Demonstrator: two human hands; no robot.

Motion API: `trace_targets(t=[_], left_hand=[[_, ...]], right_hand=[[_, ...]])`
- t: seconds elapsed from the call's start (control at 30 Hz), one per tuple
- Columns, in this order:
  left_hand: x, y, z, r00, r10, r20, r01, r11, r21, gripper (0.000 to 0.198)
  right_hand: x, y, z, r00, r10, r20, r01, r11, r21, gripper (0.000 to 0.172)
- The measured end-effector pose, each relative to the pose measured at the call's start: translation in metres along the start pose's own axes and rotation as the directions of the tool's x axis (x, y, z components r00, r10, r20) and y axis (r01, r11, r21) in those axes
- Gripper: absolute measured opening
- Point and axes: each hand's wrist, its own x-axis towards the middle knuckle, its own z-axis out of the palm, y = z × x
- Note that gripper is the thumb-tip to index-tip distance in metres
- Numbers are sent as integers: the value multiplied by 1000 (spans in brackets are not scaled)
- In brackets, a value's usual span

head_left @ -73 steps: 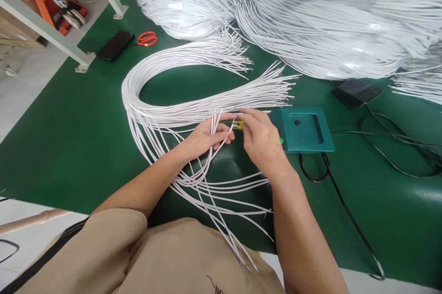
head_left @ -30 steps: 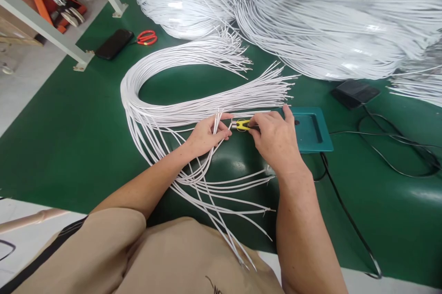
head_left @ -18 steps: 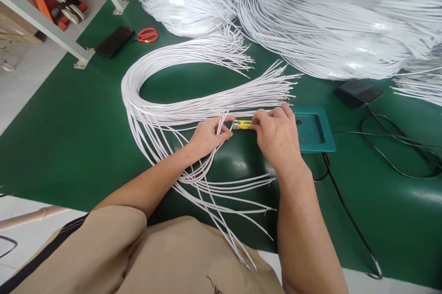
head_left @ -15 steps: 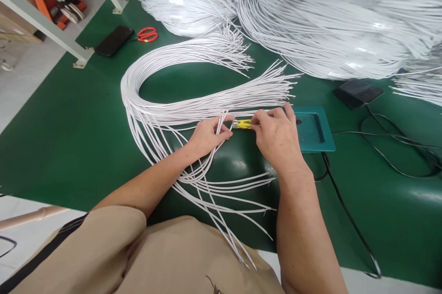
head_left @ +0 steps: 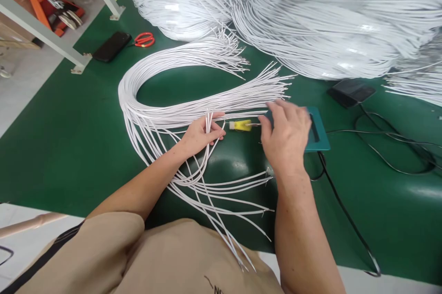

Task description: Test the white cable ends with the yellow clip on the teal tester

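My left hand [head_left: 202, 135] is closed in a pinch around several white cables [head_left: 207, 121], whose ends stick up past the fingers. Just right of its fingertips is a small yellow tool [head_left: 241, 125] with a pale front end and a thin metal rod running back to the right. My right hand [head_left: 287, 130], slightly blurred, is curled at the rod's far end; the fingers hide what they grip there. Beneath and behind that hand lies a teal tray [head_left: 322, 135]. Loose cables [head_left: 238, 187] trail below my left wrist.
A curved bundle of white cables [head_left: 129, 86] lies ahead, with larger cable heaps [head_left: 321, 22] behind it. Red-handled scissors [head_left: 144, 39] and a black phone [head_left: 112, 46] are at left. A black device [head_left: 350, 92] with cords [head_left: 390, 135] sits at right on the green table [head_left: 51, 146].
My right hand has drawn back to the right from the yellow tool, exposing its metal rod. The left hand keeps its pinch on the cables. The whole view has shifted slightly.
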Motion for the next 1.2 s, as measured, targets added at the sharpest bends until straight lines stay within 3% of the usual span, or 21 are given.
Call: trace_targets(t=[0.1,0.17,0.23,0.43,0.5,0.6,0.63,0.73,0.8,0.97,1.07,1.2], left_hand=[[0,-1,-3,999,12,46,-10,999,-43,53],[0,-2,-5,998,20,67,-14,997,-81,42],[1,-3,-7,998,17,58,-11,994,-110,35],[1,0,-12,995,-24,101,37,990,-139,36],[0,2,-14,994,-23,110,33,995,-89,39],[-2,5,-17,992,18,123,-28,997,74,44],[-2,6,-17,991,34,132,-52,990,135,44],[-6,8,-15,981,75,177,-123,953,277,42],[-10,10,-10,974,109,200,-174,923,342,37],[-18,11,2,968,138,209,-211,899,384,27],[-16,9,2,977,94,192,-137,964,227,33],[-12,4,0,994,73,79,-73,997,-10,42]], right_hand=[[-5,-23,-2,963,-223,149,160,923,350,23],[-9,-37,0,876,-421,233,265,827,496,23],[-13,-45,4,805,-521,283,323,786,528,25],[-19,-56,9,748,-512,422,357,846,396,24],[-20,-59,6,706,-448,549,290,890,353,23],[-16,-59,-2,613,-337,715,63,922,381,23],[-13,-56,-4,630,-293,719,-26,918,396,24],[-4,-47,-4,810,-37,586,-281,851,443,26],[0,-43,1,854,124,506,-409,761,503,20],[-2,-43,14,845,169,508,-492,620,611,20],[-4,-44,15,839,200,507,-532,498,684,18],[-2,-43,14,774,224,592,-633,300,714,22]])
